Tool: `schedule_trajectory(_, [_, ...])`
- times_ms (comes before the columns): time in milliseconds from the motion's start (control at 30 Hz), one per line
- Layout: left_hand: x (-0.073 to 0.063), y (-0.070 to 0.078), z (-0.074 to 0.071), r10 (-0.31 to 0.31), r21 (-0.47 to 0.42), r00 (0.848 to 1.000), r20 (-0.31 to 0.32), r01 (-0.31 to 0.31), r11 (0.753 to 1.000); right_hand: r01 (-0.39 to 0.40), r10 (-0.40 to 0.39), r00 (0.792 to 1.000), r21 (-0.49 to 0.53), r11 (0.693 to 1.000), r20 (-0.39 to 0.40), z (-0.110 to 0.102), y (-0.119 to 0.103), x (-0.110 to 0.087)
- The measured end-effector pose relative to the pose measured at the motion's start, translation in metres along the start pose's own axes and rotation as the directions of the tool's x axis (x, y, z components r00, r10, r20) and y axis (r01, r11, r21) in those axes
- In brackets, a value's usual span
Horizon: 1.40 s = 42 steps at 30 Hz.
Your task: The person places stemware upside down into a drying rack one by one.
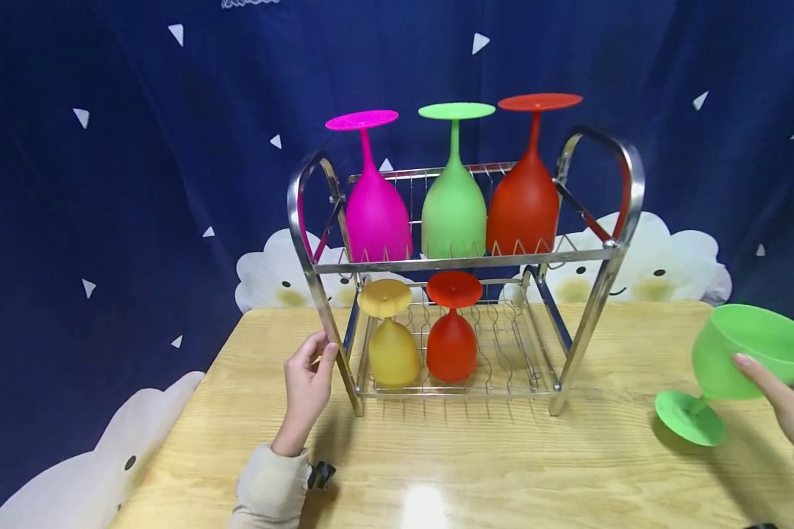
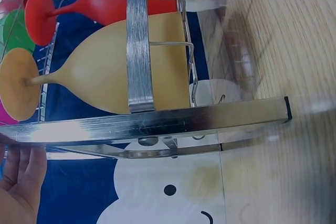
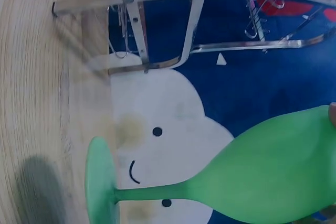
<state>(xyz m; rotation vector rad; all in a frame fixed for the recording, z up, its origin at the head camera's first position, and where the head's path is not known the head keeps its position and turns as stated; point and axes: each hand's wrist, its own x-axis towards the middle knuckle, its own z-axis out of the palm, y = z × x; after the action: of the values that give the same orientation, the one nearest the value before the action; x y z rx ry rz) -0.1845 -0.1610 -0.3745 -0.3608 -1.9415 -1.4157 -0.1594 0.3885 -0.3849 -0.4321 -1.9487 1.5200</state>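
At the right side of the head view my right hand (image 1: 790, 419) grips a green plastic goblet (image 1: 734, 353) round its bowl. The goblet tilts, mouth up, with its foot low over the table. In the right wrist view only a fingertip shows at the bowl's edge. My left hand (image 1: 309, 382) holds the left front leg of a two-tier metal rack (image 1: 463, 262), thumb in front and fingers partly hidden behind. Upside down on the top tier stand a magenta goblet (image 1: 378, 217), a light green goblet (image 1: 454, 213) and a red goblet (image 1: 524, 209).
On the lower tier a yellow goblet (image 1: 395, 353) and a smaller red goblet (image 1: 451, 345) stand upside down, left and middle; bare wires (image 1: 503, 345) show to their right. The wooden table (image 1: 503, 455) meets a dark blue curtain (image 1: 139, 184) with white clouds behind.
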Motion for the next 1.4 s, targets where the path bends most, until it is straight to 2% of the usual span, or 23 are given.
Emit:
schedule_trajectory(33, [-0.002, -0.004, 0.000, 0.001, -0.003, 1.000, -0.003, -0.001, 1.000, 0.010, -0.012, 1.000, 0.046, 0.999, 0.029, 0.003, -0.019, -0.013])
schedule_trajectory(133, [-0.004, -0.008, -0.001, -0.001, -0.002, 1.000, -0.014, 0.001, 1.000, 0.125, -0.143, 0.985, 0.168, 0.978, 0.099, -0.006, 0.014, 0.001])
schedule_trajectory(200, [-0.003, -0.008, -0.002, -0.002, -0.006, 1.000, -0.018, 0.002, 1.000, 0.136, -0.169, 0.979, 0.248, 0.959, 0.118, -0.006, 0.019, 0.001])
schedule_trajectory(233, [-0.003, -0.008, -0.002, -0.002, 0.000, 1.000, -0.017, 0.002, 1.000, 0.161, -0.187, 0.976, 0.216, 0.963, 0.107, -0.005, 0.018, -0.001])
schedule_trajectory(300, [-0.002, -0.006, -0.001, -0.002, 0.004, 1.000, -0.007, 0.002, 1.000, 0.172, -0.202, 0.972, 0.224, 0.959, 0.118, -0.003, 0.008, -0.011])
schedule_trajectory(367, [-0.001, 0.000, -0.002, 0.001, 0.000, 1.000, 0.004, -0.001, 1.000, 0.145, -0.178, 0.974, 0.220, 0.965, 0.139, 0.001, -0.014, -0.026])
schedule_trajectory(400, [-0.001, 0.003, -0.002, -0.001, 0.004, 1.000, 0.006, 0.001, 1.000, 0.166, -0.194, 0.970, 0.188, 0.968, 0.144, 0.004, -0.022, -0.032])
schedule_trajectory(467, [-0.001, 0.012, -0.002, -0.006, 0.001, 1.000, 0.003, 0.006, 1.000, 0.186, -0.228, 0.958, 0.227, 0.956, 0.176, 0.007, -0.037, -0.044])
schedule_trajectory(500, [-0.001, 0.016, -0.002, -0.011, 0.001, 1.000, 0.000, 0.011, 1.000, 0.216, -0.250, 0.951, 0.188, 0.958, 0.182, 0.009, -0.043, -0.050])
schedule_trajectory(533, [-0.002, 0.020, -0.002, -0.015, 0.002, 1.000, -0.001, 0.015, 1.000, 0.232, -0.269, 0.943, 0.193, 0.953, 0.196, 0.010, -0.047, -0.055])
schedule_trajectory(567, [-0.002, 0.022, -0.002, -0.019, 0.005, 1.000, -0.001, 0.019, 1.000, 0.246, -0.288, 0.935, 0.209, 0.947, 0.208, 0.012, -0.050, -0.059])
schedule_trajectory(633, [-0.002, 0.023, -0.003, -0.028, -0.008, 1.000, 0.003, 0.028, 1.000, 0.238, -0.321, 0.913, 0.311, 0.920, 0.251, 0.013, -0.054, -0.064])
schedule_trajectory(667, [-0.001, 0.022, -0.003, -0.025, -0.010, 1.000, 0.008, 0.025, 1.000, 0.234, -0.321, 0.907, 0.310, 0.922, 0.272, 0.014, -0.057, -0.066])
schedule_trajectory(733, [-0.001, 0.016, -0.002, -0.032, -0.029, 0.999, 0.013, 0.033, 0.999, 0.190, -0.331, 0.894, 0.415, 0.890, 0.301, 0.016, -0.059, -0.068])
schedule_trajectory(767, [-0.001, 0.012, -0.002, -0.034, -0.035, 0.999, 0.012, 0.034, 0.999, 0.179, -0.330, 0.892, 0.427, 0.886, 0.310, 0.017, -0.060, -0.069])
schedule_trajectory(867, [0.000, 0.000, -0.001, -0.041, -0.049, 0.999, 0.011, 0.041, 0.998, 0.164, -0.310, 0.892, 0.403, 0.900, 0.330, 0.020, -0.064, -0.073])
schedule_trajectory(933, [0.000, -0.004, -0.001, -0.049, -0.050, 0.999, 0.014, 0.050, 0.997, 0.148, -0.308, 0.885, 0.415, 0.898, 0.349, 0.021, -0.067, -0.075])
schedule_trajectory(1033, [0.000, 0.000, -0.003, -0.056, -0.057, 0.998, 0.034, 0.058, 0.997, 0.150, -0.296, 0.865, 0.354, 0.923, 0.406, 0.023, -0.072, -0.079])
schedule_trajectory(1133, [0.000, 0.012, -0.007, -0.056, -0.053, 0.997, 0.055, 0.059, 0.997, 0.212, -0.282, 0.838, 0.198, 0.957, 0.467, 0.024, -0.076, -0.084])
schedule_trajectory(1200, [0.000, 0.022, -0.010, -0.016, -0.021, 0.999, 0.043, 0.017, 1.000, 0.280, -0.268, 0.829, 0.049, 0.959, 0.490, 0.027, -0.080, -0.088])
schedule_trajectory(1267, [-0.001, 0.030, -0.013, 0.055, 0.025, 0.998, 0.010, -0.055, 0.998, 0.337, -0.279, 0.811, -0.022, 0.941, 0.514, 0.032, -0.084, -0.093])
schedule_trajectory(1333, [-0.003, 0.032, -0.016, 0.169, 0.070, 0.985, -0.025, -0.167, 0.984, 0.373, -0.301, 0.790, -0.031, 0.927, 0.534, 0.038, -0.089, -0.099])
schedule_trajectory(1400, [-0.006, 0.032, -0.017, 0.272, 0.068, 0.962, -0.027, -0.270, 0.961, 0.404, -0.330, 0.765, -0.014, 0.915, 0.553, 0.045, -0.093, -0.105])
